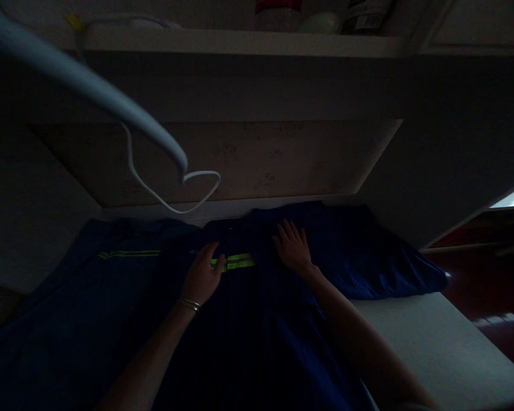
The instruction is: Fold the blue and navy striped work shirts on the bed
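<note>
A dark blue work jacket (235, 319) lies spread out before me, with a yellow-green reflective stripe across its chest. My left hand (203, 277) rests on its front beside the stripe, fingers apart and holding nothing; a bracelet circles that wrist. Farther right, my right hand (291, 248) lies flat with fingers spread on the jacket's blue cloth near the upper part. To the left is another blue garment (77, 308) with a thinner yellow-green stripe. The light is dim, so folds and edges of the cloth are hard to make out.
The garments lie on a pale surface (428, 337) that shows at lower right. A shelf edge (239, 43) with several items on it crosses above. A white tube-like arm (124, 108) with a thin white cord (148, 188) hangs at upper left. Reddish floor (488, 291) shows at right.
</note>
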### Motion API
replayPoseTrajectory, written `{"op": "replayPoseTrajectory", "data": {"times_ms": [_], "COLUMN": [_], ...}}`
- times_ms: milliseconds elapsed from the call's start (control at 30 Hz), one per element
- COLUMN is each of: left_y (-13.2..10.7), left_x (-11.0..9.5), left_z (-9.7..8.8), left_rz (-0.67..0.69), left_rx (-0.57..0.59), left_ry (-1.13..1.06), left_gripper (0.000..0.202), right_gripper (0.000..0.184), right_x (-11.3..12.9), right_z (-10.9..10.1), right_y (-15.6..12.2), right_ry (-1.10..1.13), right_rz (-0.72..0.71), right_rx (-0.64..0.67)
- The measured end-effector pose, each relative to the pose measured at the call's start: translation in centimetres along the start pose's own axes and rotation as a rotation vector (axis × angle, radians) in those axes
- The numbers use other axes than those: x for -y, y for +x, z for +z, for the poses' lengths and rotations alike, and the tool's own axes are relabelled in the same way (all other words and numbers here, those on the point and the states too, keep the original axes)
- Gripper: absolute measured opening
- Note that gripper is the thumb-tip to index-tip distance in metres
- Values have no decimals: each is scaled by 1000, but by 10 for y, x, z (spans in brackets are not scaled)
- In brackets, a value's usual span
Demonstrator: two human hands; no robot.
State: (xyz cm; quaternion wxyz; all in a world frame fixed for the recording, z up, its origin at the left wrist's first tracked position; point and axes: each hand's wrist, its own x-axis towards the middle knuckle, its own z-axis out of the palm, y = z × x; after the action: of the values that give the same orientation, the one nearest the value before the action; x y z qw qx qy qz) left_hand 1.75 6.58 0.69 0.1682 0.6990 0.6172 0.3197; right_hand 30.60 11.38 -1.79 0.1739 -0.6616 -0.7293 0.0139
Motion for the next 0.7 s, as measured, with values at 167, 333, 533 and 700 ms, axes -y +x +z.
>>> {"op": "replayPoseTrajectory", "data": {"times_ms": [167,333,533,700], "left_y": [-7,-12,-73,-221], "left_x": [86,102,87,81], "left_z": [-24,-20,-55,-83], "left_rz": [-283,-318,-189,-292], "left_rx": [197,254,17,-147], "left_ry": [516,521,314,166], "left_gripper": [67,70,62,43], "right_gripper": [58,56,49,45], "right_x": [-18,-19,-38,-55], "right_z": [38,31,-10,-50], "right_y": [5,6,-57,-205], "right_ry": [-38,57,441,904], "right_rz": [19,18,153,600], "right_rx": [167,161,-46,-83]}}
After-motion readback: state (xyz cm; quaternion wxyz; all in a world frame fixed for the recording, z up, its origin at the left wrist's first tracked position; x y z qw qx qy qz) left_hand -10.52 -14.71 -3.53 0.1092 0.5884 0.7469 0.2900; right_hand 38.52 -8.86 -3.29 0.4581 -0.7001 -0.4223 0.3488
